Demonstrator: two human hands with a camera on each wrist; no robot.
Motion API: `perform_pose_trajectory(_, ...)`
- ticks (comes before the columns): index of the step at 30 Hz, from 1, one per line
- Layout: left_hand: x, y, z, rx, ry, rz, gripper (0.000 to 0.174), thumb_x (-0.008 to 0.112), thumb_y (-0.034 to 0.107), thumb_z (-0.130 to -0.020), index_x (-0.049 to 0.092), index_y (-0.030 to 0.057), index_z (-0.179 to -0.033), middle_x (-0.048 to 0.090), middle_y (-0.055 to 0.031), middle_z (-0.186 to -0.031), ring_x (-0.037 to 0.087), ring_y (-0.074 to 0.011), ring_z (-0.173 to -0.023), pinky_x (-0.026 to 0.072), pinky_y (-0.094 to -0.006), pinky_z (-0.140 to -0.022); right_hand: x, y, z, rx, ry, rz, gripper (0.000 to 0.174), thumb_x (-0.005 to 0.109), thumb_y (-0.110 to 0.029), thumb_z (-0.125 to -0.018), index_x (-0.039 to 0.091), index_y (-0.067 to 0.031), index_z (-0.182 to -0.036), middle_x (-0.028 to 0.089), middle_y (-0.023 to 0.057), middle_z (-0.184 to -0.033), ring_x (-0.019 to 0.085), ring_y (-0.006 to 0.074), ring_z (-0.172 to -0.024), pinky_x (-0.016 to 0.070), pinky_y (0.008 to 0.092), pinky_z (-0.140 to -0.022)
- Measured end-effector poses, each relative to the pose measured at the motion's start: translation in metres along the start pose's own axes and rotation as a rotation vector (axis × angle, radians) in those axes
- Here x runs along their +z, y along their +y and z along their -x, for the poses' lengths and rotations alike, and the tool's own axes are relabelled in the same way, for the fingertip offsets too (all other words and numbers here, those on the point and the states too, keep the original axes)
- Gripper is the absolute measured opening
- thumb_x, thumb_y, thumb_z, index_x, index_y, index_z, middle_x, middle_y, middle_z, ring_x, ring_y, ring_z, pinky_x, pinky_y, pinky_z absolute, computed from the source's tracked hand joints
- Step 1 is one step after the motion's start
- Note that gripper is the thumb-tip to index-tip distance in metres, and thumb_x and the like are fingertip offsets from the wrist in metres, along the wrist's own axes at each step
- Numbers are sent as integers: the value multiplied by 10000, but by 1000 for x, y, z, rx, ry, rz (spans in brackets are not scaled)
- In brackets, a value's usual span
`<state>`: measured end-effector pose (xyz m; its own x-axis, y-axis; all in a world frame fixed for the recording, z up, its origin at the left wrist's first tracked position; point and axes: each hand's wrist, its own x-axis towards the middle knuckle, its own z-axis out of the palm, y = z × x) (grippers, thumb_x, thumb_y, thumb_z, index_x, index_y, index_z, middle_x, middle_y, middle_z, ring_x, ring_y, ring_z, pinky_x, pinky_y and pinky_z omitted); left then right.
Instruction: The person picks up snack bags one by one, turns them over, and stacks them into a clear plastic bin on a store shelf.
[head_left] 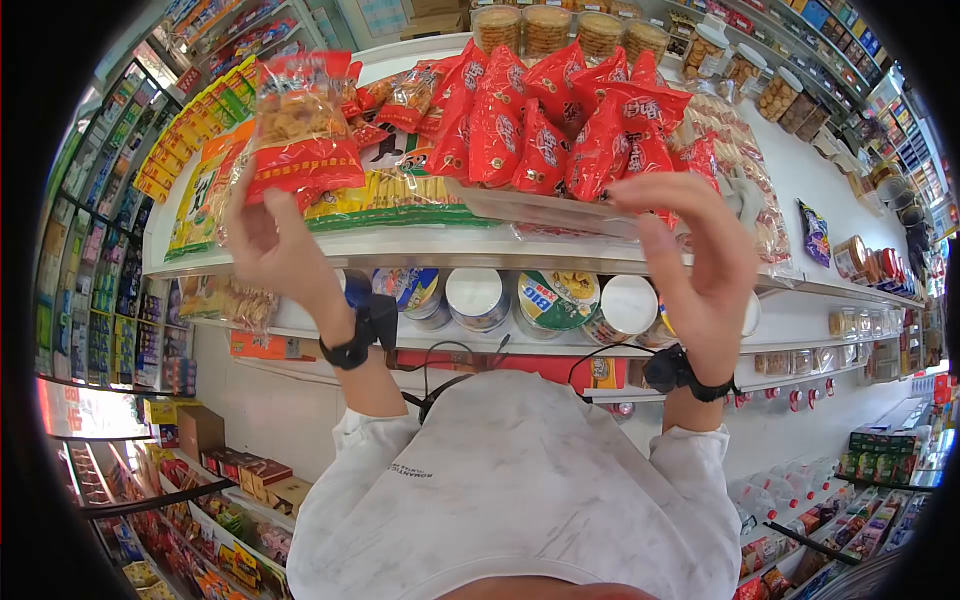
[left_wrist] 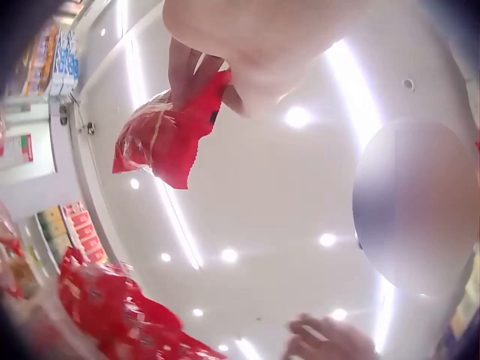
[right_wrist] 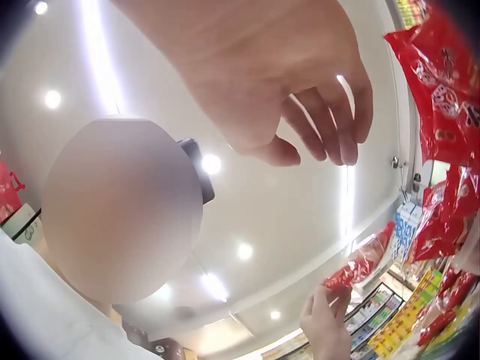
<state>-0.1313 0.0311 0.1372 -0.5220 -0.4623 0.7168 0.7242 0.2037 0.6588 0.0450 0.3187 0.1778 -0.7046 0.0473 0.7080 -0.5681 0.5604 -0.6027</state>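
My left hand (head_left: 262, 215) is raised at the left of the top shelf (head_left: 400, 247) and pinches the bottom edge of a clear snack bag with a red base (head_left: 300, 125). The left wrist view shows that bag (left_wrist: 161, 139) hanging from the fingers (left_wrist: 196, 71) against the ceiling. My right hand (head_left: 690, 250) is raised at the right with its fingers loosely curved. It holds nothing, as the right wrist view shows (right_wrist: 315, 142). It hovers just in front of a heap of red snack bags (head_left: 560, 125) lying on the shelf.
Yellow-green flat packets (head_left: 390, 195) lie under the red bags. Lidded jars (head_left: 545, 25) stand behind them. Round tubs (head_left: 480, 295) fill the shelf below. More stocked shelves run along the left (head_left: 110, 260) and the far right (head_left: 880, 260).
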Motion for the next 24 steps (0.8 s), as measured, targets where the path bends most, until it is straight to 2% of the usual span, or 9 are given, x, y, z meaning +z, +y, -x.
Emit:
perform_pose_trajectory(1, 1, 17, 4, 4, 21, 49, 349, 625, -36, -942, 677, -12, -1287, 747, -90, -1039, 673, -107, -833, 559, -257, -725, 9, -1, -5, 80, 1, -94, 349, 693, -37, -939, 628, 28, -1276, 718, 161, -1208, 693, 260, -1112, 526, 376, -995)
perform_pose_trajectory(4, 2, 44, 15, -25, -23, 195, 306, 584, -37, -959, 668, -61, -1252, 722, -175, -1233, 707, -172, -1039, 560, -301, -930, 31, 4, -23, 233, 72, -360, 594, 750, -97, -928, 481, 34, -1441, 697, 183, -1255, 698, 262, -1125, 538, 381, -994)
perform_pose_trajectory(7, -1, 55, 36, 11, -241, 186, 315, 598, -38, -948, 662, -67, -1255, 712, -192, -1252, 694, -195, -1097, 536, -331, -995, 36, 20, -36, 348, 85, -563, 784, 798, -138, -909, 350, 41, -1527, 659, 206, -1309, 695, 253, -1130, 551, 388, -991)
perform_pose_trajectory(8, 0, 52, 41, 96, -355, 285, 343, 645, -47, -918, 655, -70, -1261, 718, -182, -1232, 687, -176, -1083, 537, -318, -963, 35, 23, -39, 384, 71, -617, 834, 812, -148, -902, 314, 44, -1543, 644, 214, -1328, 692, 249, -1131, 555, 390, -989)
perform_pose_trajectory(11, 5, 51, 50, 232, -549, 467, 412, 690, -72, -886, 632, -75, -1295, 705, -177, -1253, 682, -174, -1087, 536, -323, -963, 27, 17, -51, 357, 116, -589, 801, 814, -124, -894, 347, 47, -1521, 619, 213, -1349, 664, 240, -1180, 558, 389, -982)
perform_pose_trajectory(14, 21, 65, 49, -38, -542, 536, 448, 684, -69, -900, 602, -73, -1340, 682, -161, -1288, 679, -187, -1111, 530, -343, -997, 18, 15, -52, 298, 182, -581, 740, 809, -68, -880, 402, 32, -1489, 624, 180, -1331, 670, 233, -1160, 575, 380, -949)
perform_pose_trajectory(18, 36, 42, 42, 29, -652, 539, 493, 688, -38, -918, 561, -58, -1394, 676, -136, -1272, 682, -181, -1113, 532, -339, -1001, 7, 13, -54, 309, 179, -551, 661, 817, -40, -864, 477, 24, -1428, 633, 168, -1320, 681, 252, -1152, 578, 376, -957)
perform_pose_trajectory(21, 47, 39, 40, 3, -687, 397, 539, 731, 57, -924, 541, -54, -1416, 664, -178, -1293, 668, -272, -1171, 507, -385, -1049, -4, 10, -60, 227, 242, -435, 631, 818, -37, -865, 496, 21, -1404, 647, 174, -1289, 686, 265, -1152, 589, 384, -944)
perform_pose_trajectory(24, 67, 16, 36, 396, -741, 46, 621, 754, 240, -932, 526, -48, -1433, 603, -239, -1378, 584, -376, -1286, 444, -458, -1123, -9, 8, -73, 86, 384, -299, 556, 771, -32, -909, 500, 19, -1391, 662, 166, -1251, 696, 260, -1112, 600, 394, -927)
